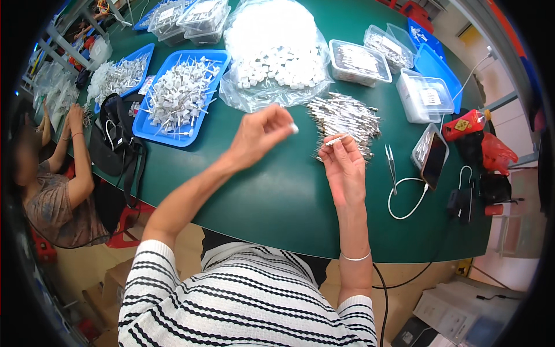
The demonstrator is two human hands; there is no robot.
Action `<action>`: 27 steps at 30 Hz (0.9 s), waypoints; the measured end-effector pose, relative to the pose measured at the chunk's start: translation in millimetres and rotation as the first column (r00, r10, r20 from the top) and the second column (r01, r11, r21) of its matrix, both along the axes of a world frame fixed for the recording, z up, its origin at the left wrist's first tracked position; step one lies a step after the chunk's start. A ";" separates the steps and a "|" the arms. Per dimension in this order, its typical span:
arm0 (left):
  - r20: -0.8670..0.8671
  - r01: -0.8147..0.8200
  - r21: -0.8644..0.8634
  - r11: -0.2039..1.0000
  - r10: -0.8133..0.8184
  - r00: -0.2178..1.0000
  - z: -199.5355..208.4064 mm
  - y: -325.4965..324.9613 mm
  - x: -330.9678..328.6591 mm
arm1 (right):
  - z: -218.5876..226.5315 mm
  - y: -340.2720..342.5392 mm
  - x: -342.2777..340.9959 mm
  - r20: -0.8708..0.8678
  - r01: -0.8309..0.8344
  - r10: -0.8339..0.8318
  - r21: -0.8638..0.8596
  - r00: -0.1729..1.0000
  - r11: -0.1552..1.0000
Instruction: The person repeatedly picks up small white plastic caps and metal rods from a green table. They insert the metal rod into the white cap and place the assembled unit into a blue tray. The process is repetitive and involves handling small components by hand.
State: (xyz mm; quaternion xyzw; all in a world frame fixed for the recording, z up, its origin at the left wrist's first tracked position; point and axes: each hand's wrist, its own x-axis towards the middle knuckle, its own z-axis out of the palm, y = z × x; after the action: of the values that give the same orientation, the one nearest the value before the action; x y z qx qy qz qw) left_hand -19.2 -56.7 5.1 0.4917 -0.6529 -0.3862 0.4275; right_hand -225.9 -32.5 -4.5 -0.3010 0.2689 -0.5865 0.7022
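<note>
My left hand [260,136] pinches a small white plastic cap [294,128] between its fingertips, above the green table. To its right, my right hand [345,170] holds a thin metal rod [334,140] between thumb and fingers. Cap and rod are apart. Just beyond my right hand lies a heap of similar metal rods [347,118]. A clear plastic bag [243,98] full of loose white caps [283,66] lies open beyond both hands. Left of my left hand, a blue tray [139,127] holds many rods with white caps on them.
Clear boxes of rods [359,61] stand at the back. To the right are tweezers [391,168], a phone [435,165] with a white cable, and a red bottle [465,124]. A black bag [118,139] lies at left, beside a seated co-worker [63,191].
</note>
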 end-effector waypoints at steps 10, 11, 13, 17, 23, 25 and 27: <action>-0.563 0.133 0.256 0.957 0.036 0.825 -12.4 33.2 -26.0 | -2.1 9.4 22.8 0.084 -0.010 0.007 0.039 0.996 0.999; -0.550 0.129 0.254 0.959 0.033 0.834 -13.4 34.5 -26.3 | -2.3 9.6 23.5 0.078 -0.002 0.000 0.028 0.997 1.000; -0.526 0.119 0.248 0.961 0.030 0.850 -16.2 37.0 -26.4 | -3.5 10.0 24.0 0.065 0.010 -0.011 0.017 0.998 1.000; -0.613 0.177 0.282 0.943 0.035 0.790 -19.7 40.8 -26.9 | -2.7 10.9 27.6 0.018 0.036 -0.037 0.033 0.999 0.999; -0.668 0.242 0.351 0.905 0.061 0.741 -25.7 36.3 -22.7 | -0.1 13.5 31.6 -0.068 0.130 -0.135 -0.064 0.989 0.989; -0.683 0.263 0.365 0.893 0.065 0.728 -16.1 37.2 -20.4 | -2.5 11.6 28.8 -0.097 0.170 -0.180 -0.103 0.979 0.980; -0.704 0.268 0.380 0.885 0.089 0.705 -16.4 37.0 -18.0 | -2.5 11.6 27.4 -0.126 0.195 -0.208 -0.110 0.970 0.975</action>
State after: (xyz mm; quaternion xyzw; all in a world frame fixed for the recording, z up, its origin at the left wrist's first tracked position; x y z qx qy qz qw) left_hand -37.2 -19.8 -11.3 0.3595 -0.3544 -0.7065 0.4959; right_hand -198.5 -20.9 -7.1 -0.3453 0.3170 -0.6451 0.6034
